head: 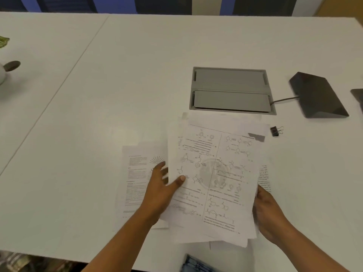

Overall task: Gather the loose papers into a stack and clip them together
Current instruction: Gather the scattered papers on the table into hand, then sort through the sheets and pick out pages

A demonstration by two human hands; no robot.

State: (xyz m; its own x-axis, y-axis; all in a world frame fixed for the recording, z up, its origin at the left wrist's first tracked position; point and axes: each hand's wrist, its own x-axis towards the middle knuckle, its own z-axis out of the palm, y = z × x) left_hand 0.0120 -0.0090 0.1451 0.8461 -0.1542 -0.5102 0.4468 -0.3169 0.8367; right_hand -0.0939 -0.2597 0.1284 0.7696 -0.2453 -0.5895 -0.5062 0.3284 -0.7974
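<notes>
A loose bundle of printed papers (214, 173), its top sheet covered in chemical diagrams, is lifted slightly over the white table (98, 95). My left hand (163, 189) grips the bundle's left edge, thumb on top. My right hand (269, 211) holds its lower right edge. More text sheets (135, 177) lie flat on the table to the left, partly under my left hand. Another sheet (265, 177) peeks out at the right. A black binder clip (276, 131) lies on the table just past the bundle's upper right corner, touching nothing.
A grey cable hatch (230, 90) is set into the table behind the papers. A dark wedge-shaped device (318, 95) with a cable stands at the right. A white pot (3, 72) sits at the far left edge. The table's near edge runs just under my forearms.
</notes>
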